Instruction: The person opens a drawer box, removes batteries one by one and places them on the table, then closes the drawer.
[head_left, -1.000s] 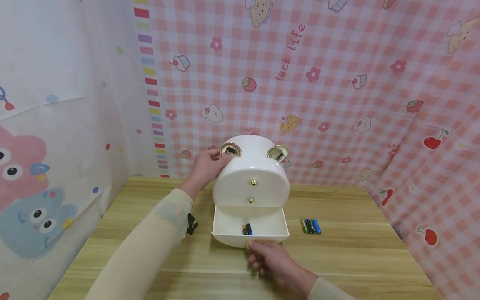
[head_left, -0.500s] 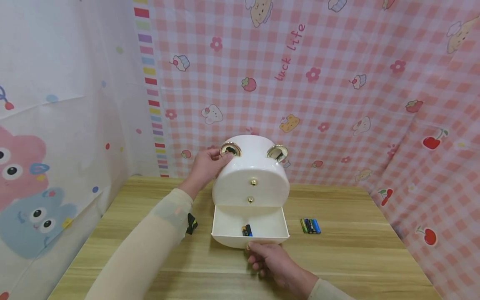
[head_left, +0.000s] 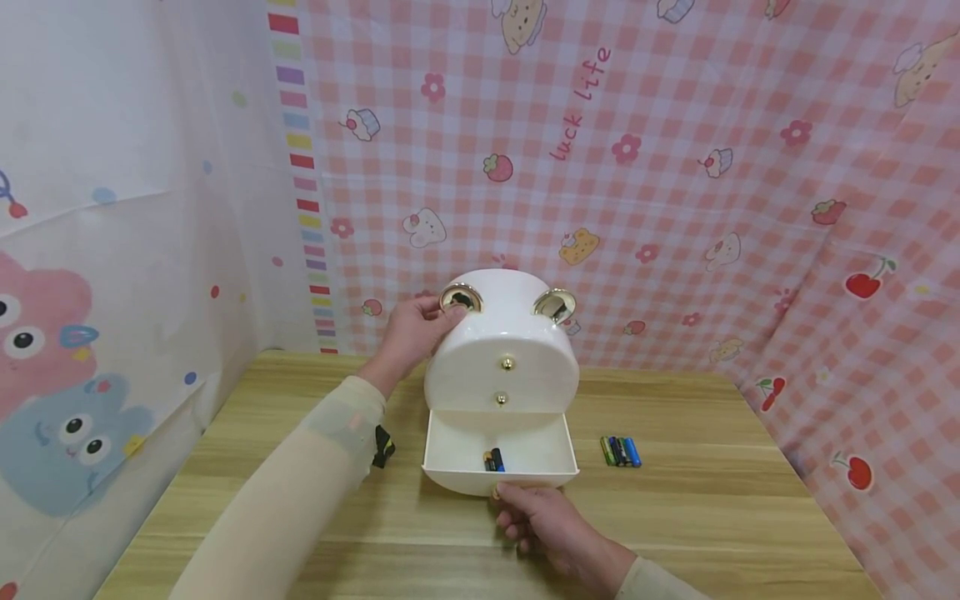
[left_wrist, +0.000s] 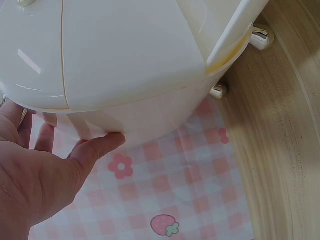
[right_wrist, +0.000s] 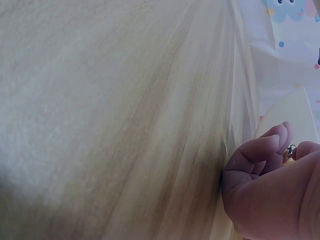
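A white rounded drawer box (head_left: 502, 325) with gold ear-like rings stands on the table, its bottom drawer (head_left: 457, 442) pulled out. Inside the drawer, near the front wall, lie a few small batteries (head_left: 495, 460). With my left hand (head_left: 412, 337) I hold the box's upper left side by the gold ear (head_left: 462, 297); in the left wrist view, bent fingers (left_wrist: 102, 145) touch the white side wall. My right hand (head_left: 547, 525) pinches the small gold knob (right_wrist: 288, 152) at the drawer's front, its other fingers curled below.
Several batteries (head_left: 621, 452) lie in a row on the wooden table (head_left: 675, 517), right of the drawer. A black and yellow-green object (head_left: 383, 447) sits partly hidden behind the left sleeve. Patterned cloth (head_left: 675, 208) hangs behind and beside the table.
Almost nothing differs. The drawer's front edge dips very slightly and comes back; both hands keep their places on the box and the knob.
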